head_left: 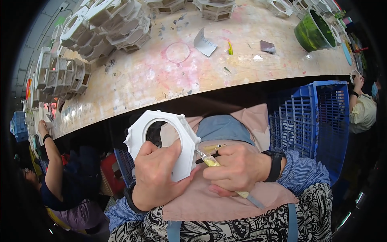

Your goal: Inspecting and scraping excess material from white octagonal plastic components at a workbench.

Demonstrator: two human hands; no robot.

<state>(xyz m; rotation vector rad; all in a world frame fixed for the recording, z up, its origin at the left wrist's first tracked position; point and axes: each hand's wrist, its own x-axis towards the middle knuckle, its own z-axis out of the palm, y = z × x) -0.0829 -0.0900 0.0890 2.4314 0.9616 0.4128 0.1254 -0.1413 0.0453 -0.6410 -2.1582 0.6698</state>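
My left hand grips a white octagonal frame with a large round opening, its thumb at the opening's rim and the other fingers partly hidden beneath. Small knobs stand out from some of the frame's corners. In my right hand is a slim craft knife, its handle wrapped in yellowish tape. The narrow metal tip reaches the frame's right edge; whether it touches I cannot tell. A flat grey end of the knife sticks out below my fist. Both hands are above a pink cloth on my lap.
A paint-stained table spans the far side. Stacked whitish octagonal frames crowd its left. A green-stained tub, folded paper and a brown sandpaper-like square lie farther right. Blue crates stand beside me; co-workers sit at both sides.
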